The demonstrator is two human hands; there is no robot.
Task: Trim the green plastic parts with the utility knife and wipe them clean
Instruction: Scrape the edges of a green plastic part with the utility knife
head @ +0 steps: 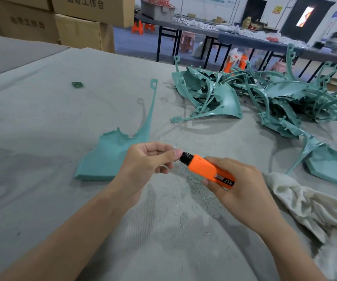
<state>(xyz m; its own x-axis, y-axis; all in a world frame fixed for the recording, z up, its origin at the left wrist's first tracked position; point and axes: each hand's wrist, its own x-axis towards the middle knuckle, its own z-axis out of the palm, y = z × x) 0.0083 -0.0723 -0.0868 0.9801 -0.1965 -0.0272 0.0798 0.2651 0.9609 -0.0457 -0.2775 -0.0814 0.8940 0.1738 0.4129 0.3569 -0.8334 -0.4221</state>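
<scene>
2 hands over the grey table [41, 122]: right hand [239, 191] grips the orange utility knife [210, 171], left hand [143, 162] pinches its black tip; 1 green part [108, 155] lies just beyond, near edge toward them.

parts pile [265, 94] right, rag [297, 199] nearer

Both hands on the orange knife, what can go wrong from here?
1. The left hand pinches the black blade end of the orange plastic utility knife gripped by the right hand; a slip could cut the fingertips.
2. The flat green plastic part lies unheld on the grey felt table; it may slide once trimming starts.
</scene>
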